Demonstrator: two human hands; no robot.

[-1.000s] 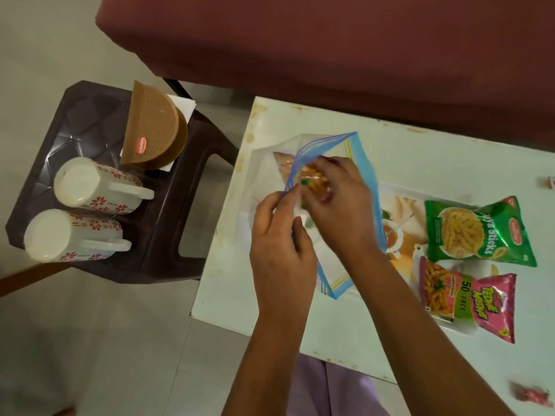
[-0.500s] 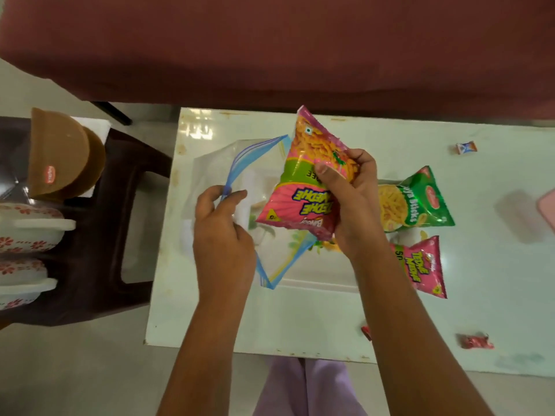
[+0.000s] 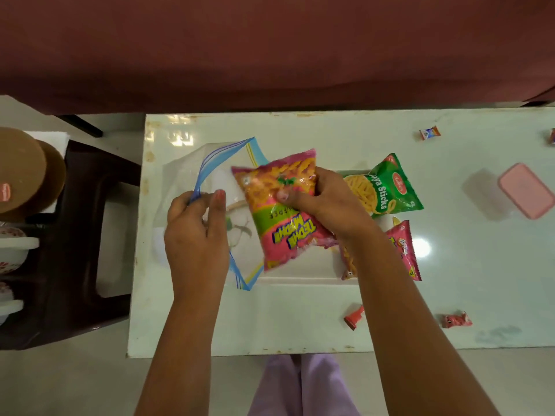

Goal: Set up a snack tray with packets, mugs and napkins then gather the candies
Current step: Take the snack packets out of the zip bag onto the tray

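Two grips work above the white desk [image 3: 270,325]. The left grip [image 3: 195,235], at 9 o'clock from the desk's middle, pinches the blue zip edge of a clear zip bag [image 3: 180,172] between thumb and fingers and keeps its mouth lifted. The bag lies on the left part of the desk with its mouth facing 3 o'clock.

The right grip [image 3: 324,202] grasps a pink packet [image 3: 282,211] by its upper end, with the fingers curled over the front. This packet is tilted, its print is upside down, and it sits just before the bag's mouth, above the left part of a white tray [image 3: 303,270]. I cannot tell if its lower end touches the tray.

On the tray, at 3 o'clock from the right grip, lies a green packet [image 3: 390,187], and at 5 o'clock from it a second pink packet [image 3: 404,250], partly hidden by the right forearm.

Three wrapped candies [image 3: 456,320] lie loose on the desk, one at 1 o'clock near the far edge and two at 5 o'clock near the front edge. A pink box [image 3: 525,190] stands at 3 o'clock, well apart from the tray.

At 9 o'clock, beside the desk, a dark stool [image 3: 87,235] carries brown round pieces [image 3: 21,172] on a white napkin [image 3: 48,136], and white mugs [image 3: 12,247] with a red pattern, cut by the picture edge.
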